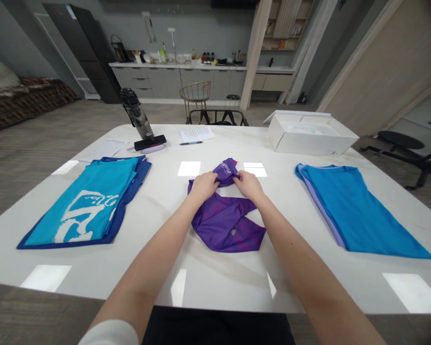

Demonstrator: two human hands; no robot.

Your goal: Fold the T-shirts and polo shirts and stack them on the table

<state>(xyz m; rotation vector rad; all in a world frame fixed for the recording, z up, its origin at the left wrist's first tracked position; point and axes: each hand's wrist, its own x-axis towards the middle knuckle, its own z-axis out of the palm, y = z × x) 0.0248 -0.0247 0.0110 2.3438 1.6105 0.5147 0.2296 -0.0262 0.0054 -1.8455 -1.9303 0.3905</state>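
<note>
A purple shirt (226, 225) with white lettering near its far end lies crumpled on the white table in front of me. My left hand (204, 186) pinches the cloth on the left of the lettered part. On the other side, my right hand (249, 184) grips the same shirt between thumb and fingers. The far part is bunched up between both hands, while the near part spreads loosely over the tabletop. A small bit of pink shows at the far edge.
At left lies a folded teal shirt (89, 201) over dark blue cloth (143, 172). Folded blue cloth (366, 211) lies on lilac cloth (319, 201) at right. Farther back are a handheld vacuum (138, 115), a pen (191, 143), papers (197, 133) and an open white box (301, 141).
</note>
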